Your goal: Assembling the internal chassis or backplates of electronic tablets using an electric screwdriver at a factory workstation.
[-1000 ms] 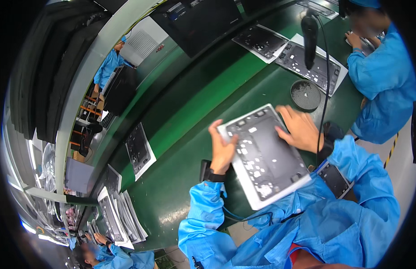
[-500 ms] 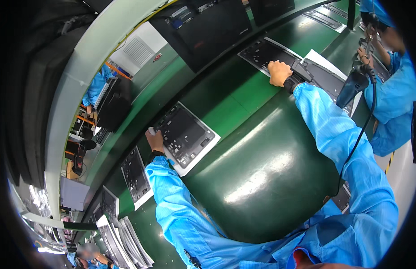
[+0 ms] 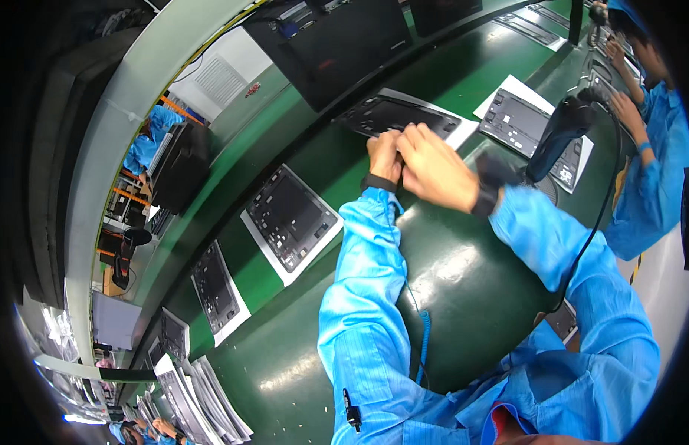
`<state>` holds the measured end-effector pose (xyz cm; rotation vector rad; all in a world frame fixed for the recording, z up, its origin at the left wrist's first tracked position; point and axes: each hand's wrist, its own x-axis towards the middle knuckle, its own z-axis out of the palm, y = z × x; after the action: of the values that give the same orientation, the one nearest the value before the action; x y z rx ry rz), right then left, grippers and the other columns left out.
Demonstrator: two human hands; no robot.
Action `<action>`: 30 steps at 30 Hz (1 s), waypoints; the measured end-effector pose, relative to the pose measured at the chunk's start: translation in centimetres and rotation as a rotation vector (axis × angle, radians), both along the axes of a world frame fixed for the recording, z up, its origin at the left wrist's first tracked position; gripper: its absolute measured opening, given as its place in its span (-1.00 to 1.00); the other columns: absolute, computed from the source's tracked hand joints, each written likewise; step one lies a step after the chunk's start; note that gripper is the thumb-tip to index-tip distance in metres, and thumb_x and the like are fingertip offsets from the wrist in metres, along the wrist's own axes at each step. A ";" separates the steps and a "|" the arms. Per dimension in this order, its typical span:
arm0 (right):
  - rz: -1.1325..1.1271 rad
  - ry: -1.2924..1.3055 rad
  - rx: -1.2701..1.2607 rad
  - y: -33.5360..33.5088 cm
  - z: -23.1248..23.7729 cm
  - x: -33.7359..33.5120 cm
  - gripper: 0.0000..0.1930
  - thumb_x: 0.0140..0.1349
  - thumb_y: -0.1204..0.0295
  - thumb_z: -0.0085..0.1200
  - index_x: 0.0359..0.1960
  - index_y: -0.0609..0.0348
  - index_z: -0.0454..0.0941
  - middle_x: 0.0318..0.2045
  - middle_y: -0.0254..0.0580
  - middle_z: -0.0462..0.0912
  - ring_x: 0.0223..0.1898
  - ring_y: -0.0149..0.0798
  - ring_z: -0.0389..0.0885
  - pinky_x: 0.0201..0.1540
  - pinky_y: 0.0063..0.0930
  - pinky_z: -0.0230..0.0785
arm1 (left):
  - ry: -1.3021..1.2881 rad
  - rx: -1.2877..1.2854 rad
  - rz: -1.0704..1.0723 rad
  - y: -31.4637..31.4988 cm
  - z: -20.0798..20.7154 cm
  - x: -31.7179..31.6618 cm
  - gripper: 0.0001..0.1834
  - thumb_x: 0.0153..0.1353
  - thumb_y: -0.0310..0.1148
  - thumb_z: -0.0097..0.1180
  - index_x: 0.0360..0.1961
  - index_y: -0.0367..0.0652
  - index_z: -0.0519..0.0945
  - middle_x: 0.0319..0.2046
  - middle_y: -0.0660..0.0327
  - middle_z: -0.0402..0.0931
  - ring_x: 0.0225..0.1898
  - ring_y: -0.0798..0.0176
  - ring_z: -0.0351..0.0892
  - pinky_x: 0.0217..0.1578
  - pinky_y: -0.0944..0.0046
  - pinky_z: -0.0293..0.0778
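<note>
My left hand (image 3: 386, 156) and my right hand (image 3: 437, 172) meet at the near edge of a black laptop case panel (image 3: 404, 115), on a white sheet at the back middle of the bench. Both hands have their fingers curled in and nearly touching. What sits between the fingertips is hidden. Left of them, a second case panel (image 3: 292, 222) with small fittings lies on its own white sheet. Right of them lies a third panel (image 3: 519, 122), partly covered by a dark handheld scanner (image 3: 559, 137) with a cable.
Farther left, another panel (image 3: 216, 289) rests on paper near a stack of panels and sheets (image 3: 203, 400). Dark monitors (image 3: 333, 48) stand behind the green bench (image 3: 463, 297). A co-worker in a blue smock (image 3: 652, 170) works at the right. A blue coiled cord (image 3: 424, 345) hangs by my left sleeve.
My left hand has left the second panel and moved right to join my right hand. The panel at the back middle has shifted left, and my right hand has come left and nearer.
</note>
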<state>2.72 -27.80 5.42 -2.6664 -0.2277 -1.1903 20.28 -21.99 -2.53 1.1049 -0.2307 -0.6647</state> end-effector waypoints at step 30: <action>0.363 -0.418 1.124 -18.1 -0.7 -17.5 -0.70 0.55 0.30 0.00 0.13 0.24 0.37 -0.54 -0.31 0.46 -0.62 -0.48 0.43 -0.53 -0.56 0.35 | -1.263 0.681 0.045 5.5 1.6 -26.2 -0.60 0.13 -0.37 0.36 0.01 -0.19 0.65 0.00 0.08 0.53 0.06 -0.02 0.46 0.11 0.05 0.33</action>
<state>-14.74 -45.90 4.76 -1.3483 -0.0561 -1.2137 -5.96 -16.50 -0.94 2.0817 -1.1040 0.1210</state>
